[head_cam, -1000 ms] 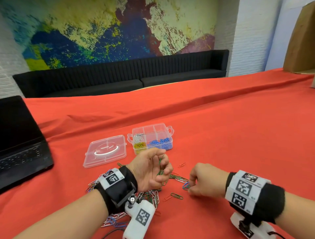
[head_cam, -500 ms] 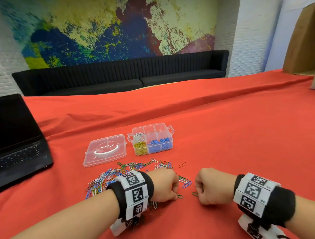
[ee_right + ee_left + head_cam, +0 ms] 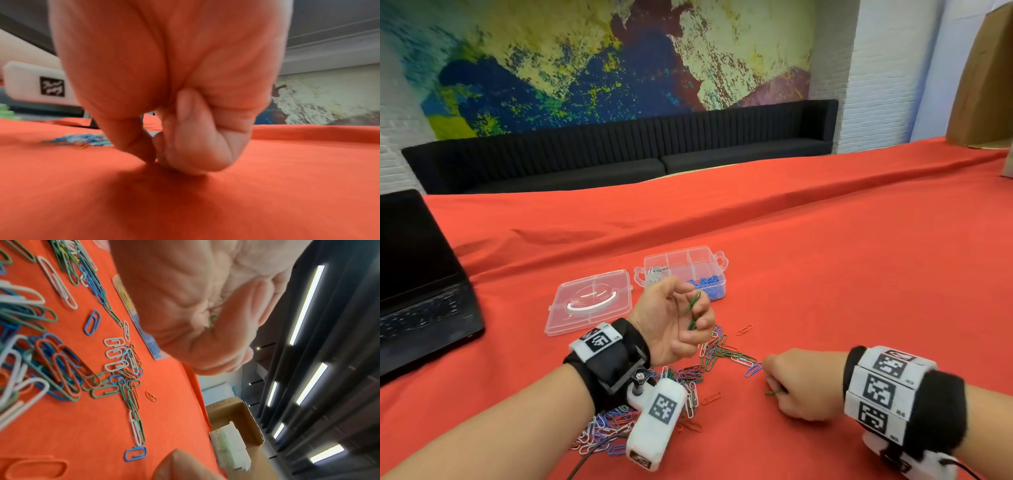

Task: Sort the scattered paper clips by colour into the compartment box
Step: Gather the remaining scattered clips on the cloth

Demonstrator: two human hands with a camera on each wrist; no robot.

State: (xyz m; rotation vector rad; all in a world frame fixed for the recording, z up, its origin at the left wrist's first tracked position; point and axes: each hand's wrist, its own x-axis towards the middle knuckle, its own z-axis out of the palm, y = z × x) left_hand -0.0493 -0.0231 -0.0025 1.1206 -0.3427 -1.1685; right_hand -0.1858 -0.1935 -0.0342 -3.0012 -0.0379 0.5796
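My left hand (image 3: 697, 313) is raised palm up in front of the clear compartment box (image 3: 717, 262), its curled fingers holding green paper clips (image 3: 692, 305); one green clip (image 3: 212, 320) shows against the palm. My right hand (image 3: 779, 390) rests low on the red cloth, thumb and forefinger pinching a green clip (image 3: 770, 393); the right wrist view shows the fingertips (image 3: 148, 155) pressed together on the cloth, clip hidden. Mixed coloured clips (image 3: 722, 356) lie scattered between and under my arms. The box holds blue clips (image 3: 707, 282) and silvery ones (image 3: 656, 272).
The box's clear lid (image 3: 590, 301) lies flat left of the box. An open black laptop (image 3: 417, 281) sits at the left edge. The red cloth (image 3: 859, 274) stretches far right and back. A cardboard box (image 3: 983, 78) stands at the far right.
My left hand has lifted off the pile and turned palm up with green clips in it. My right hand has stayed low in about the same place, now pinching a green clip.
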